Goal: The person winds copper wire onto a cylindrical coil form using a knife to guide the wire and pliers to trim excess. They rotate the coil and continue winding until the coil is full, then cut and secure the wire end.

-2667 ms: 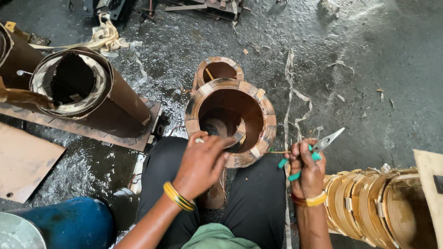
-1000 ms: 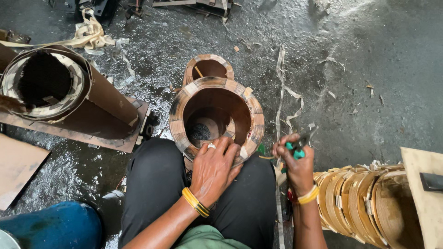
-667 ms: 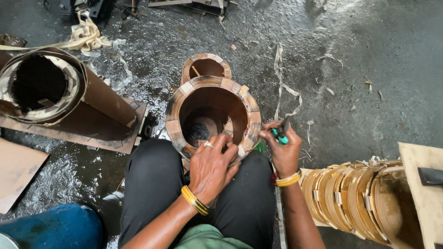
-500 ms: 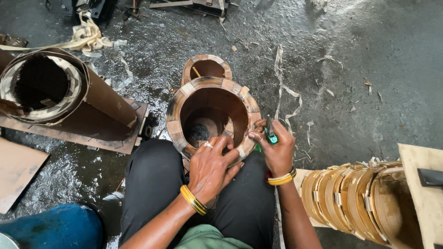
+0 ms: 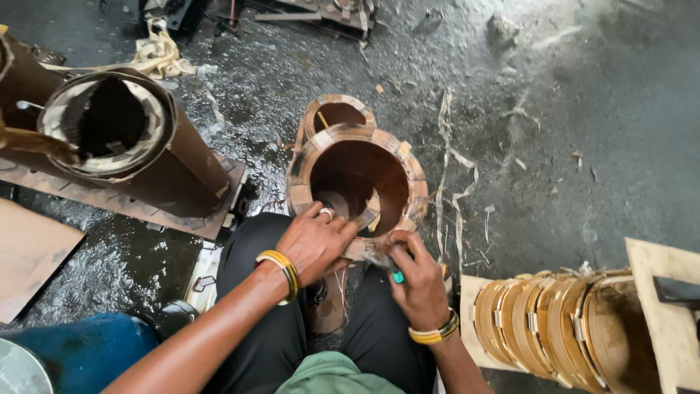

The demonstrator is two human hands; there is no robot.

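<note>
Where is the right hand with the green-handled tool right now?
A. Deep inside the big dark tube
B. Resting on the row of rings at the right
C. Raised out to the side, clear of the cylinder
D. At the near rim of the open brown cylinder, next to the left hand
D: the right hand sits at the near rim of the cylinder, beside the left hand, with a green handle tip showing in its grip.

A wound cylinder stood on the floor between the knees, a larger drum to its left, stacked rings to its right.
</note>
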